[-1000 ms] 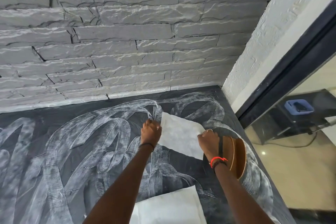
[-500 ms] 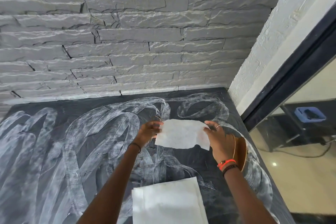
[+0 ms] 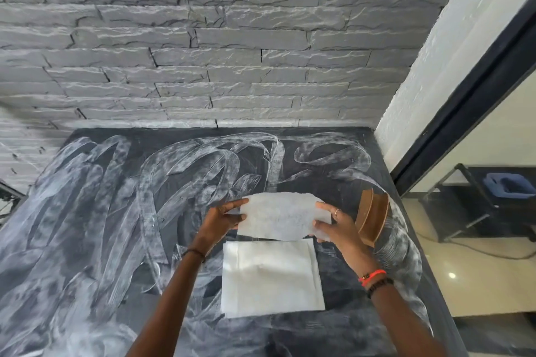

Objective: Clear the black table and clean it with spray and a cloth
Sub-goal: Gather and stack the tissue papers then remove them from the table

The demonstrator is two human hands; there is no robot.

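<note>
White cloth [image 3: 280, 216], black table [image 3: 333, 177] with white swirled smears.

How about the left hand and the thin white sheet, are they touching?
Touching. The head view shows the left hand pinching the left edge of the thin white sheet, with the thumb lying over its front.

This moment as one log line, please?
left hand + right hand: holding thin sheet | folded cloth: flat on streaked black table

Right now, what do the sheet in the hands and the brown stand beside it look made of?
Held sheet: thin paper or nonwoven wipe, matte; translucent, ragged top edge. Brown stand: probably wood, smooth satin finish; warm brown flat boards.
</note>
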